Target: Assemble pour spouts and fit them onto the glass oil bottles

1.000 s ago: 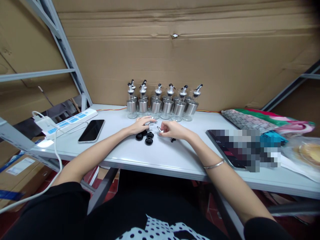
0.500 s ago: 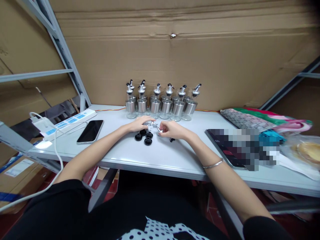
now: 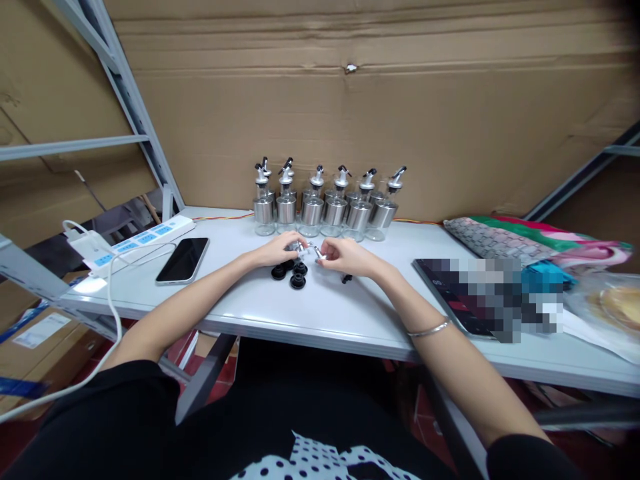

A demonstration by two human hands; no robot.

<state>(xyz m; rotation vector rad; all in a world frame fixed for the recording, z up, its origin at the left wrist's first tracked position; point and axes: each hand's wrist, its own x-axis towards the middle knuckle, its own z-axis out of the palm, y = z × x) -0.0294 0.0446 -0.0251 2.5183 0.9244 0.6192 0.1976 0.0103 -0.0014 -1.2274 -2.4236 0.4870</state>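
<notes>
My left hand (image 3: 279, 249) is over the table, its fingertips closed around a small silver pour spout (image 3: 301, 247). Just across from it, my right hand (image 3: 345, 256) pinches another silver spout piece (image 3: 319, 253) between thumb and fingers. The two silver pieces are close together; whether they touch I cannot tell. Several black stoppers (image 3: 298, 281) lie in front of my left hand. Small black pieces (image 3: 347, 279) rest below my right hand. Behind both hands stand several glass oil bottles (image 3: 312, 212) with steel sleeves, many topped by silver spouts with black flip caps.
To the left are a phone (image 3: 183, 260) and a white power strip (image 3: 143, 241) with a charger cable. A tablet (image 3: 445, 293), partly blurred out, lies at right beside a patterned cloth bag (image 3: 530, 241). A cardboard wall (image 3: 320, 107) closes off the back.
My left fingers have drawn in around the silver spout, which is now tilted more upright. My right hand keeps its pinch with little movement. The view has shifted slightly.
</notes>
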